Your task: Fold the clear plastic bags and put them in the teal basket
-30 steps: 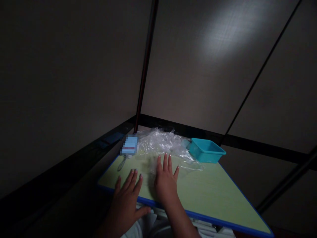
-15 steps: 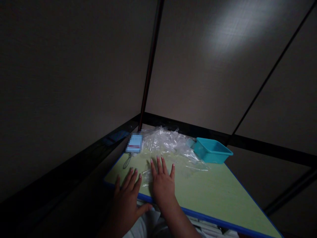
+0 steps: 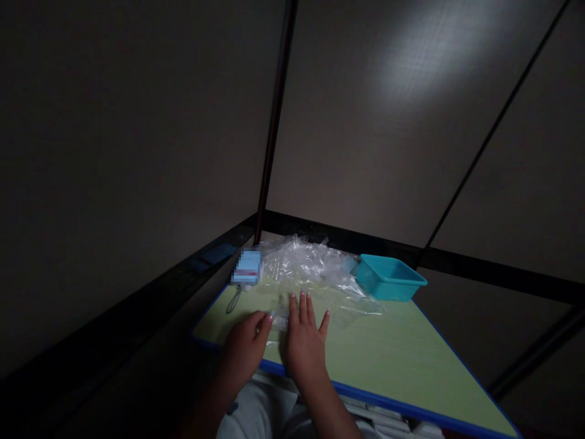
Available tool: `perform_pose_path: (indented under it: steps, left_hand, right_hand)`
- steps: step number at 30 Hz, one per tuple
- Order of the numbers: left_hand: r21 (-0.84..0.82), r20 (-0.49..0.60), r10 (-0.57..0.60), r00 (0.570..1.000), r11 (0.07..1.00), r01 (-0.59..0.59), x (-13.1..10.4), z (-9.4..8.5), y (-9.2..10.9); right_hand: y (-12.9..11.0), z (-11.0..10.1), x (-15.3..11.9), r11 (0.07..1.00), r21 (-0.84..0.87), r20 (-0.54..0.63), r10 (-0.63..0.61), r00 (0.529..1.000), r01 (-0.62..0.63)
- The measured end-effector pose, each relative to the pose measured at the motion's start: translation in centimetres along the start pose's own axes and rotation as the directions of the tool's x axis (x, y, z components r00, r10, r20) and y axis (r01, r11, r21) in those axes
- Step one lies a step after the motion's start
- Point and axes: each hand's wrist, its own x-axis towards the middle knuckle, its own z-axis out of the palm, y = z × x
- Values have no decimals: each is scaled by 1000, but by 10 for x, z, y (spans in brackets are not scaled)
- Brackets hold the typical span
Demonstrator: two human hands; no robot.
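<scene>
Right hand [image 3: 305,349] lies flat, fingers extended, on clear film [image 3: 280,321]; left hand [image 3: 244,347] curls at left, grip unclear. Film needs light fingertips.

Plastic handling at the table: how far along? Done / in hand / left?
Done: nothing I can confirm; no finished stack shows, and I see nothing in the teal bin.
In hand: a thin clear plastic piece, right hand spread over it, left hand bunched at its side, grip unclear.
Left: probably the crumpled clear plastic heap behind; count unreadable. Looks early.
</scene>
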Motion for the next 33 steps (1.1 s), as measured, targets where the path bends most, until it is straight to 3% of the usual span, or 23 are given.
perform_pose_path:
  steps: [5,12,21,33]
  left_hand:
    - [-407,137,-175,975,887,217,24,6,8]
    - [-507,330,-216,919,781,365,30,-2,17]
    - [-560,397,-166,903,735,381,38,-1,6]
    - [-472,283,-160,946,835,282,52,11,-3]
  right_hand:
    - [1,2,-2,1000,24,-38,18,999,-17]
    - [1,3,-2,999,43,-49,35,998,-33]
    - [2,6,-1,999,33,-65,41,997,-39]
    - [3,6,-1,999,35,-68,24,997,-22]
